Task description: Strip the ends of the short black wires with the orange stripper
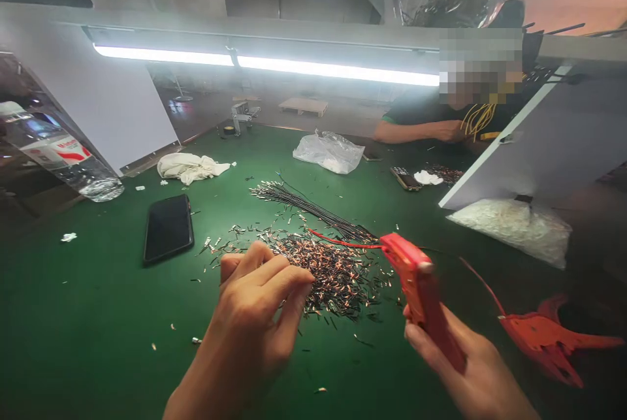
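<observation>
My left hand (259, 306) is closed in a pinch above the near left side of a heap of short wire offcuts (333, 273), dark with coppery ends. Whatever lies between its fingertips, if anything, I cannot make out. In my right hand (470, 361) are the handles of a red wire stripper (409, 263), its head pointing up and left, to the right of the heap. A thin red strand (343, 242) runs leftward from that head over the heap. Behind the heap lies a bundle of black wires (313, 208) with pale metallic ends at its far left.
A second red wire stripper (543, 338) is at the right. On the green table (98, 315) lie a black phone (169, 229), a white cloth (191, 166) and clear plastic bags (328, 151). A water bottle (63, 152) stands left. Across the table, a person's arm (421, 131) is near yellow wires (480, 121).
</observation>
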`<state>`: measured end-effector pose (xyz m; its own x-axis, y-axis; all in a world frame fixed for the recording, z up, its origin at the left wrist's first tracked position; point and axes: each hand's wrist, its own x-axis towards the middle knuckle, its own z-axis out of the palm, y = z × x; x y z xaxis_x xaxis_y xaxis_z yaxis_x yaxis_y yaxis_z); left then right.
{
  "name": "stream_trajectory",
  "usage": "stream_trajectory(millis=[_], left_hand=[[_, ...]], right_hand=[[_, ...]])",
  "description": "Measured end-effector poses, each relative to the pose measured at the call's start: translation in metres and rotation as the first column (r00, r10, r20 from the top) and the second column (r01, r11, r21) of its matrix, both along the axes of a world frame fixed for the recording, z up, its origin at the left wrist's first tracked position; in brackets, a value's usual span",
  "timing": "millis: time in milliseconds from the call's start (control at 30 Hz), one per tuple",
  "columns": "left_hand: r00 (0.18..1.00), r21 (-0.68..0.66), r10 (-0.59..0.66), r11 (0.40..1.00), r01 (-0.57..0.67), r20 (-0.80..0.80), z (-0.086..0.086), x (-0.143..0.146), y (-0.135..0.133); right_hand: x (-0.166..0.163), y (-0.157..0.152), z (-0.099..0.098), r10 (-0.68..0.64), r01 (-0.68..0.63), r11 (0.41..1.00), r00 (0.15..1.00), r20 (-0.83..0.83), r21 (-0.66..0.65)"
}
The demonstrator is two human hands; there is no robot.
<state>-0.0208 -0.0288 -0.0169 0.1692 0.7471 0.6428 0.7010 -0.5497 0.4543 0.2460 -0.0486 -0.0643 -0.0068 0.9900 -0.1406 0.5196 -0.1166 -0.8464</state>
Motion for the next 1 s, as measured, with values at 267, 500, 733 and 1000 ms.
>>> stream_trajectory(millis=[267, 500, 733, 1000], left_hand=[[0.994, 0.097, 0.026, 0.995, -0.015, -0.111, -0.008, 0.003, 0.006], [0.978, 0.026, -0.031, 0.999, 0.037, -0.205, -0.020, 0.015, 0.005], [0.958, 0.045, -0.179, 0.980, 0.193, -0.225, -0.032, 0.037, 0.002], [0.993, 0.334, -0.028, 0.940, 0.066, -0.116, -0.029, 0.056, -0.007]], right_hand=[[0.013, 0.017, -0.044, -0.097, -0.285, 0.920, 0.499, 0.861, 0.269], [-0.011, 0.006, -0.055, -0.149, -0.330, 0.872, 0.525, 0.838, 0.362], [-0.034, -0.008, -0.026, 0.241, -0.278, 0.776, 0.960, 0.142, 0.565], [-0.036, -0.007, -0.012, -0.076, 0.135, 0.979, 0.937, -0.342, 0.155]])
